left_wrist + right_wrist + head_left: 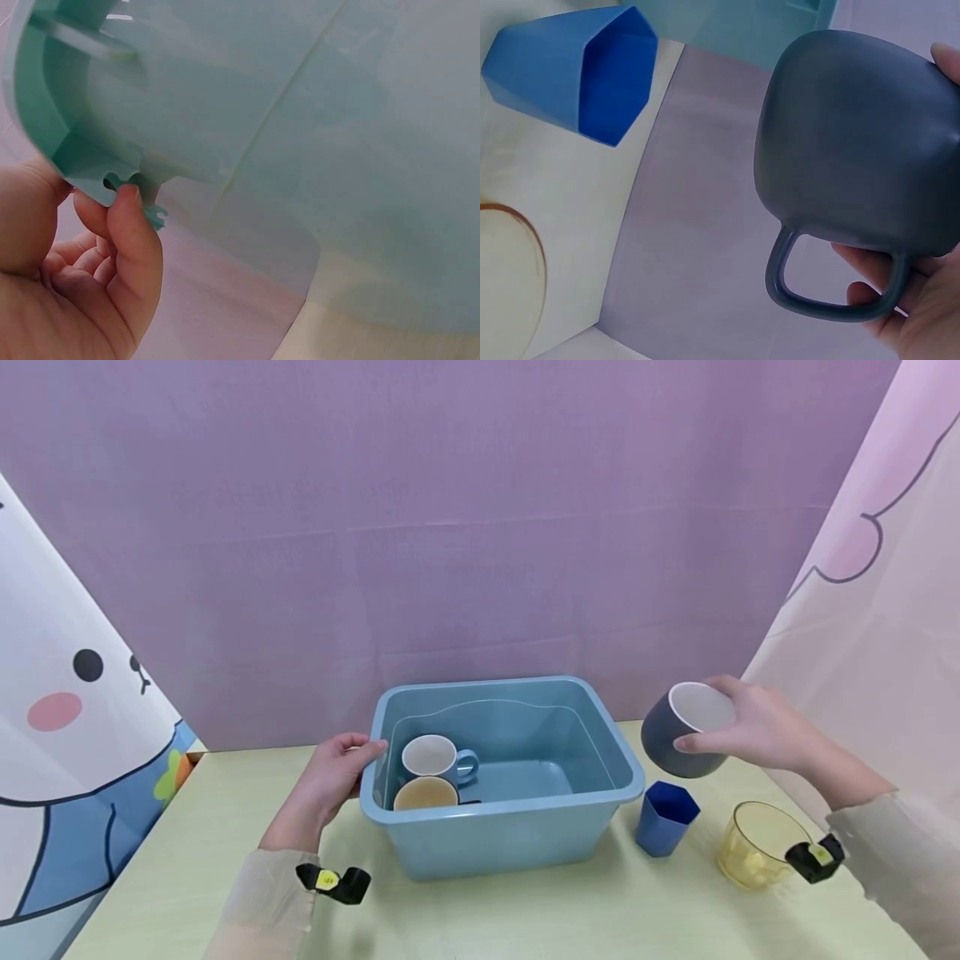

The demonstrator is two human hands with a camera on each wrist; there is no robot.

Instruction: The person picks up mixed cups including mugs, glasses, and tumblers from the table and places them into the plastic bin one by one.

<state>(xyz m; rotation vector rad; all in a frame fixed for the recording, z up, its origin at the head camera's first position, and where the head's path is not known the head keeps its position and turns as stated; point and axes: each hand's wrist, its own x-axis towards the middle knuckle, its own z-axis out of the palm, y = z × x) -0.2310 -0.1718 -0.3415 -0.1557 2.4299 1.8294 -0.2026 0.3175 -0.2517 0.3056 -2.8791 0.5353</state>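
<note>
A dark grey mug with a white inside is held up above the table, tilted, by my right hand. Its handle shows in the right wrist view, on the side near my fingers. My left hand grips the left rim of a light blue plastic basin; the left wrist view shows thumb and fingers pinching that rim. Inside the basin, at its left end, stand a blue mug with a white inside and, in front of it, a cup with a tan inside.
Right of the basin, a blue hexagonal cup stands on the pale table, below the raised mug. Farther right is a clear yellow glass, close to my right wrist. A purple curtain hangs behind the table, with printed cloths at both sides.
</note>
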